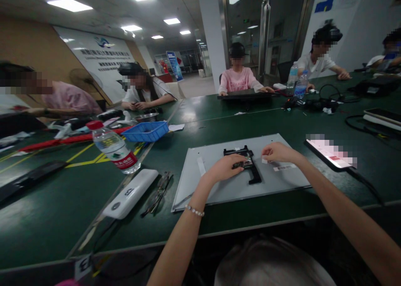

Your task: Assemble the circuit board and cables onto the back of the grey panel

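A black plastic frame [255, 174] with a small circuit board [248, 160] on it lies on a flat grey panel [194, 190]. My left hand [224, 169] reaches over the frame's left part, its fingers closed on the frame at the board's edge; the fingertips are partly hidden. To the right of the frame, my right hand [280, 153] pinches a small white piece [265, 160] between thumb and finger, just above the panel. A white barcode label [284, 168] is stuck to the panel near that hand.
Left of the panel are folded glasses [157, 194], a white power bank [131, 194], a water bottle [114, 146] and a blue tray [147, 131]. On the right, a lit phone [330, 153] trails a cable. Several co-workers sit around the green table [200, 125].
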`<state>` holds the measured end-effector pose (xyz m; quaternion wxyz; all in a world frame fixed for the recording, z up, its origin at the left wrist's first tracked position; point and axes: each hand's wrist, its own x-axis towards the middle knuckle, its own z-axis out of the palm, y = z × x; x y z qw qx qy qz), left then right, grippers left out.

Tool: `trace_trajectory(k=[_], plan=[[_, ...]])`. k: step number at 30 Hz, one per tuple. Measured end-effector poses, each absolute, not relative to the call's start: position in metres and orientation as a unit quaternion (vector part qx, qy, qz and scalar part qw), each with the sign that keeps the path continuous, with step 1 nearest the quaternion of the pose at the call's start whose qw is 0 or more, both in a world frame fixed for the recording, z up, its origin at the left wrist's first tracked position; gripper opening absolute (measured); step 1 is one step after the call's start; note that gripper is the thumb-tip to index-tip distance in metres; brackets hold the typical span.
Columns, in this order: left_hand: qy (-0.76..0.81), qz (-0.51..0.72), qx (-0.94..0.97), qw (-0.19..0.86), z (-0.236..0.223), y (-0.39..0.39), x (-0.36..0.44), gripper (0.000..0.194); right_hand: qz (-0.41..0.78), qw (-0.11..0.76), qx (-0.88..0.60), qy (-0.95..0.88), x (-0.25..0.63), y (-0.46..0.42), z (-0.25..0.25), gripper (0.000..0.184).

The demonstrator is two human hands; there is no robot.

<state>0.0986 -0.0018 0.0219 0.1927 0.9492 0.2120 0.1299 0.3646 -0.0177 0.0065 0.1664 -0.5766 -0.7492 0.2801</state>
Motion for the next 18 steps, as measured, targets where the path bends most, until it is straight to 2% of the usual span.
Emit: trace_trajectory(k=[6, 10, 14, 18], plan=[[0.209, 0.139, 0.95, 0.188, 0.022, -0.003, 0.099, 0.036, 0.431, 0.286, -0.578, -0.631, 0.351, -0.021, 0.007, 0.012], [0.207, 0.139, 0.951, 0.182, 0.024, -0.004, 0.099, 0.036, 0.501, 0.334, -0.543, -0.585, 0.336, -0.024, 0.005, 0.018], [0.231, 0.131, 0.951, 0.157, 0.023, -0.007, 0.101, 0.036, 0.521, 0.337, -0.538, -0.57, 0.332, -0.022, -0.002, 0.014], [0.259, 0.139, 0.951, 0.095, 0.02, -0.012, 0.106, 0.041, 0.488, 0.345, -0.559, -0.574, 0.334, -0.017, -0.01, 0.011]])
